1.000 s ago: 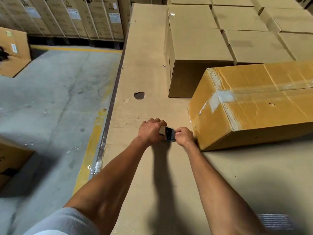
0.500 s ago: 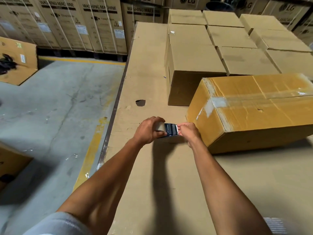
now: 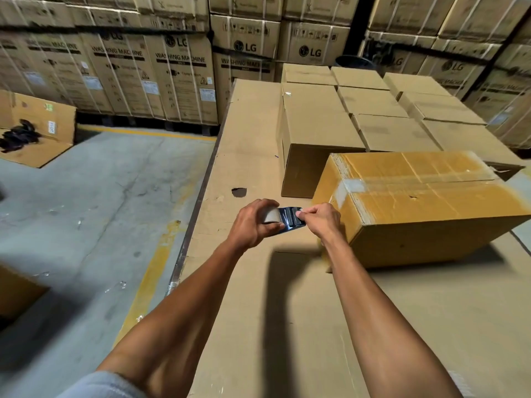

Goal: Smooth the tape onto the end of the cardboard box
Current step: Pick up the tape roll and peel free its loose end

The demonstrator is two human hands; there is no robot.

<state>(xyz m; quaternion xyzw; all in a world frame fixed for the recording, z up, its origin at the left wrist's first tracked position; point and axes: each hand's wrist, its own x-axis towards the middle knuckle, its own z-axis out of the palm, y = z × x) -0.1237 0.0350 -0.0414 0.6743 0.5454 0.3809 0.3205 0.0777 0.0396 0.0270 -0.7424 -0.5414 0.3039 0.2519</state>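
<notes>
The cardboard-covered work surface (image 3: 244, 326) carried the cardboard box (image 3: 425, 205) at right, its taped end facing the hands. The left hand (image 3: 253, 225) was clenched around the tape roll (image 3: 271, 216). The right hand (image 3: 321, 221), just beside the box end, pinched the dark dispenser blade (image 3: 291, 218).

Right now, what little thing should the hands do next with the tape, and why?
Probably carry the tape across to the box's near end. The left hand holds the tape dispenser, and the right hand pinches its front edge just short of the cardboard box. No fresh tape shows on that end yet, so there is nothing to smooth.
</notes>
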